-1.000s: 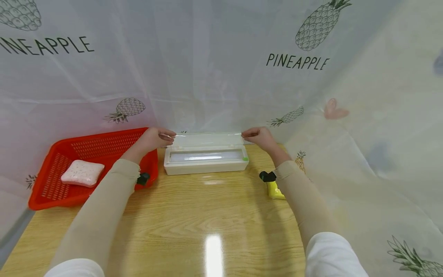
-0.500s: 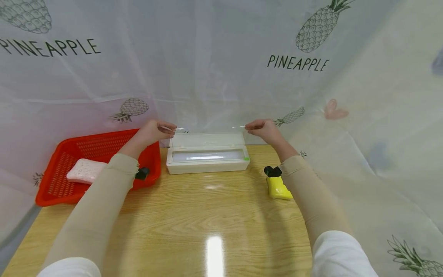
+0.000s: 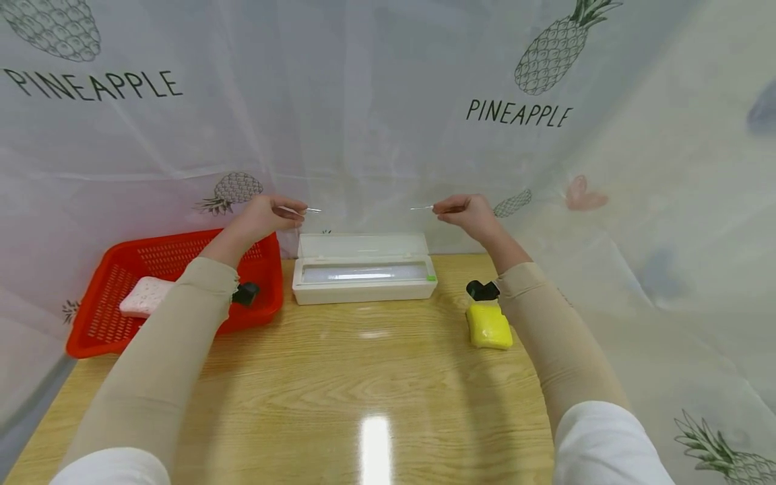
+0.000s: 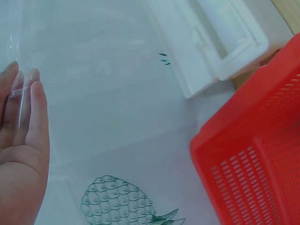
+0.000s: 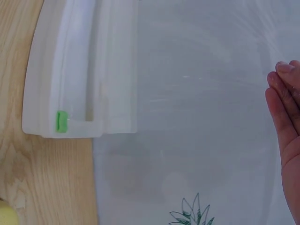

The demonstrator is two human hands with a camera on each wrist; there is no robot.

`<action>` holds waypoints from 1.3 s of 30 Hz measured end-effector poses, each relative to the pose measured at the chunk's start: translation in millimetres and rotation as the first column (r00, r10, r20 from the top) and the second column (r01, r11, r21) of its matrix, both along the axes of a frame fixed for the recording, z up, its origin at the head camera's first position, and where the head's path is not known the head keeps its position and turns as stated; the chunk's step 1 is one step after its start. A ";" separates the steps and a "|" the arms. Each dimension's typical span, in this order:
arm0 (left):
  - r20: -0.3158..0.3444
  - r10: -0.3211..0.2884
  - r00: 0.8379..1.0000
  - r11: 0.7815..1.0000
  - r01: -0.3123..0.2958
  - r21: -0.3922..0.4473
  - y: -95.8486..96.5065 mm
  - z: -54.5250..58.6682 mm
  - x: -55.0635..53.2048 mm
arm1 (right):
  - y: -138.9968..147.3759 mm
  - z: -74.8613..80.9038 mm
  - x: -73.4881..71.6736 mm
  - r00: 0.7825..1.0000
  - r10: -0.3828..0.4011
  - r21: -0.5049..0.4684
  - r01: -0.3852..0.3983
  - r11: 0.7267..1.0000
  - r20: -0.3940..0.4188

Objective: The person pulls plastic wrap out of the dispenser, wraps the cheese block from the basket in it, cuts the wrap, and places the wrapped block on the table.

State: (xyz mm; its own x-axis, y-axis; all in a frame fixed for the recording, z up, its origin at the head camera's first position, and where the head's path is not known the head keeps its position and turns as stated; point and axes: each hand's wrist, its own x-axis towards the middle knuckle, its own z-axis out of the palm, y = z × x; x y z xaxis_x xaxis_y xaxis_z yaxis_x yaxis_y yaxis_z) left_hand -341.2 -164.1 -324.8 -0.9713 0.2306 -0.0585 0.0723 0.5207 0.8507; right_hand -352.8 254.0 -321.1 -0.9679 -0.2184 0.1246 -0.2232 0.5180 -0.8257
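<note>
A clear sheet of cling film is stretched between both hands above the dispenser, and it is nearly invisible in the head view. My left hand pinches its left corner between thumb and fingers; in the left wrist view the clear film lies across the fingers. My right hand pinches the right corner, its fingertips at the edge of the right wrist view. Below them, the white cling film dispenser stands with its lid raised. A green slider sits at its right end.
At the left, a red plastic basket holds a pinkish-white block. A yellow packet lies on the wooden table under the right forearm. A pineapple-print curtain hangs right behind the dispenser.
Both hands have risen from the dispenser's lid, drawing the film's edge upward. The right hand has also shifted slightly right. The dispenser has stayed in place with its lid up.
</note>
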 end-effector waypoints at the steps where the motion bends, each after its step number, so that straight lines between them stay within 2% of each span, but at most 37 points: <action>1: -0.003 0.001 1.000 1.000 -0.001 -0.004 0.4 1.6 -0.2 | 0.0 1.7 0.3 1.000 -0.003 -0.003 0.003 1.000 0.002; 6: -0.059 0.015 0.998 0.999 -0.017 -0.034 3.4 9.0 -0.4 | -0.4 10.5 -0.1 1.000 -0.025 -0.013 0.024 1.000 -0.016; 11: -0.103 0.049 0.993 0.999 -0.050 -0.002 7.8 16.7 0.5 | -0.4 20.0 1.2 0.998 -0.042 -0.046 0.040 0.998 -0.040; 23: -0.122 0.117 0.986 0.992 -0.109 0.068 12.6 46.9 7.9 | -2.8 48.2 6.2 0.996 -0.050 -0.099 0.042 0.994 -0.079; 30: -0.130 0.153 0.980 0.984 -0.140 0.107 14.3 60.4 10.9 | -4.4 61.0 8.0 0.991 -0.064 -0.115 0.051 0.992 -0.115; 39: -0.120 0.212 0.970 0.970 -0.194 0.146 17.5 80.7 13.2 | -8.3 72.7 14.1 0.972 -0.140 -0.133 0.115 0.984 -0.189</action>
State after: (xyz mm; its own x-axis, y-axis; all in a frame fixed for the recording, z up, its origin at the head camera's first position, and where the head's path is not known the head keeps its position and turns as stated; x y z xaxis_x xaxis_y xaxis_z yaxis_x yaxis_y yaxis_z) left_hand -328.0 -146.6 -244.1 -0.9953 0.0249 0.0932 0.0950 0.4194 0.9028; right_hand -338.7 245.6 -248.5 -0.9404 -0.0665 0.3334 -0.3263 0.4523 -0.8300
